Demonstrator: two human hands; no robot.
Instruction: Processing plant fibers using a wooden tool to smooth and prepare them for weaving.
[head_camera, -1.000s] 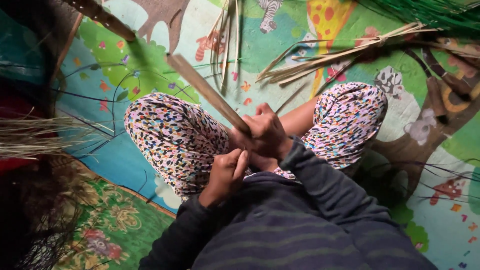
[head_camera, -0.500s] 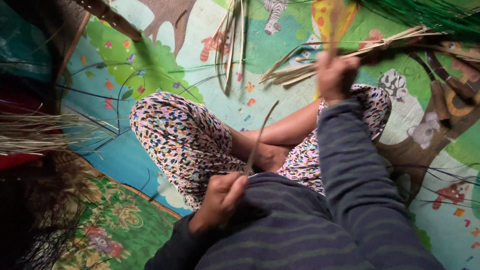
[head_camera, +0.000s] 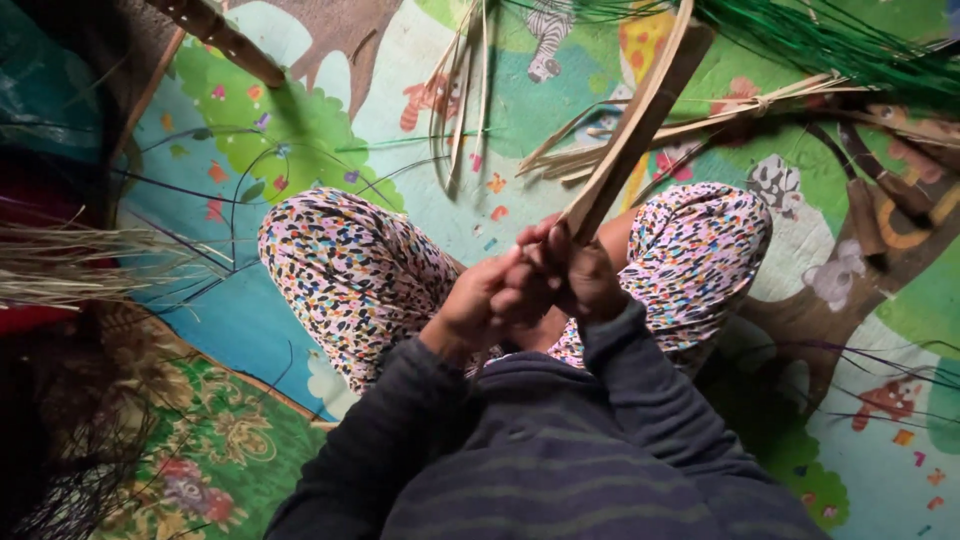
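Fingers of both hands clenched on one flat cane strip (head_camera: 640, 125): right hand (head_camera: 585, 280) grasping its lower end, left hand (head_camera: 480, 305) pressed against it at 9 o'clock. Strip rises toward 1 o'clock over patterned knees (head_camera: 340, 270). Loose strips (head_camera: 460, 90) at 12 o'clock on play mat (head_camera: 300, 130); green fibres (head_camera: 850, 40) at 2 o'clock; straw bundle (head_camera: 70, 265) at 9 o'clock.

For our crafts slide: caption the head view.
Both hands grip a flat tan cane strip above a colourful cartoon floor mat.
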